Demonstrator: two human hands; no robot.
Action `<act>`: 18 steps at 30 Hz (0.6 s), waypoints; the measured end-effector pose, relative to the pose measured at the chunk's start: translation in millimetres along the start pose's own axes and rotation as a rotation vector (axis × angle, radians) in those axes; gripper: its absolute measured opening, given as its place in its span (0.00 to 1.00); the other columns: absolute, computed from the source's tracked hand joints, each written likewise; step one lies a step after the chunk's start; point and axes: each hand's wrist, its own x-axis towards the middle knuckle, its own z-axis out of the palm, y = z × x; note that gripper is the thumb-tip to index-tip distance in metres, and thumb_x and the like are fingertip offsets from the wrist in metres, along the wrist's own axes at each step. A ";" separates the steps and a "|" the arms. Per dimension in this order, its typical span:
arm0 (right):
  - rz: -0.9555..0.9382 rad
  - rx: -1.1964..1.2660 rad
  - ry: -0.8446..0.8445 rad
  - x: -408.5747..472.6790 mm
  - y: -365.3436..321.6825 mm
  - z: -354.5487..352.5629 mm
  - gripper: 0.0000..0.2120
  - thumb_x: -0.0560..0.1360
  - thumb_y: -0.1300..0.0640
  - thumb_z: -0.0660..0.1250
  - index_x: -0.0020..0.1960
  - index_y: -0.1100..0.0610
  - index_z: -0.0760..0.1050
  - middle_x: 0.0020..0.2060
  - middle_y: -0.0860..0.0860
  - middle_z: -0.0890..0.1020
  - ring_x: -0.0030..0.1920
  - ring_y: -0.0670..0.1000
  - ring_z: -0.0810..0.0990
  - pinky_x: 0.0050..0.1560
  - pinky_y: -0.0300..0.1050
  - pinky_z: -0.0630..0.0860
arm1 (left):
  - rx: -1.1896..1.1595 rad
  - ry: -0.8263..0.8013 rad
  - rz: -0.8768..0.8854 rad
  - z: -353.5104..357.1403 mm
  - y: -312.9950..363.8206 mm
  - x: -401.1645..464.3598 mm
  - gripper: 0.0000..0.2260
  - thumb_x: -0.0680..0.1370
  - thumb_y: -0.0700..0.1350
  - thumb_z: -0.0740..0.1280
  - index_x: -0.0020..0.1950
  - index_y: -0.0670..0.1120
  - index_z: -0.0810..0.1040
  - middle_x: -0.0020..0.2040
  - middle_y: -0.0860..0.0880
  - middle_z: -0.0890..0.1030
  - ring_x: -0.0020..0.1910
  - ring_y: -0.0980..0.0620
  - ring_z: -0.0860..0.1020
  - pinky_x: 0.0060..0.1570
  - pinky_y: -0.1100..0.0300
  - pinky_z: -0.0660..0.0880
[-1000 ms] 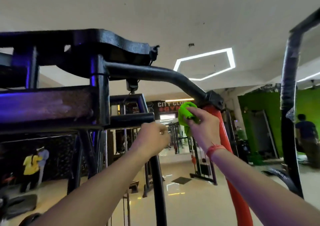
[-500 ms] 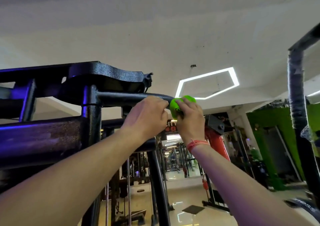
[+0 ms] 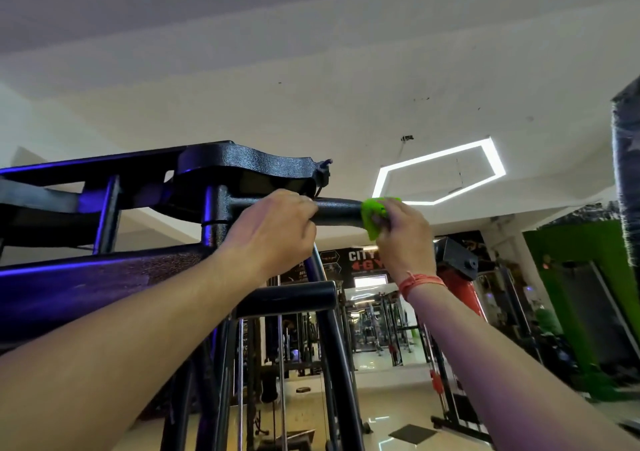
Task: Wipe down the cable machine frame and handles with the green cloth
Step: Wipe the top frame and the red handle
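1. The left hand (image 3: 277, 229) has its grip wrapped bare around the black top bar (image 3: 337, 212) of the cable machine frame (image 3: 242, 170); it carries no cloth and seems to serve as a brace.
2. Just past it along the bar, the right hand (image 3: 403, 239) has its grip closed on the green cloth (image 3: 373, 215), bunched against the bar's underside and front.
3. The bar's long axis runs sideways from the frame's upright, through the left grip, then the right grip, and on behind the right hand.
4. A short bare stretch of bar lies between the two grips; the rest lies beyond the cloth.
5. My judgement: the cloth hand is the one to slide along that axis.
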 end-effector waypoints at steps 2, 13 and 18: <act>0.132 -0.014 0.052 -5.8 -6.0 5.9 0.11 0.80 0.57 0.65 0.60 0.56 0.80 0.54 0.54 0.82 0.58 0.59 0.78 0.59 0.48 0.74 | 0.012 -0.005 -0.011 -5.6 -6.1 -5.8 0.18 0.79 0.48 0.56 0.61 0.46 0.80 0.58 0.51 0.82 0.62 0.52 0.76 0.61 0.51 0.76; -0.073 0.003 -0.020 -13.6 -63.7 29.1 0.18 0.79 0.60 0.68 0.69 0.58 0.77 0.69 0.55 0.77 0.70 0.58 0.73 0.73 0.56 0.68 | 0.027 0.022 -0.067 -32.8 -39.2 -38.0 0.23 0.75 0.51 0.53 0.60 0.45 0.83 0.59 0.50 0.83 0.62 0.51 0.78 0.62 0.53 0.75; -0.342 0.040 -0.076 -14.8 -77.6 39.5 0.19 0.78 0.58 0.70 0.69 0.54 0.77 0.71 0.52 0.75 0.72 0.55 0.72 0.72 0.55 0.70 | 0.037 0.042 -0.097 -40.9 -52.1 -54.5 0.21 0.75 0.49 0.56 0.57 0.43 0.84 0.58 0.47 0.84 0.60 0.48 0.79 0.63 0.58 0.72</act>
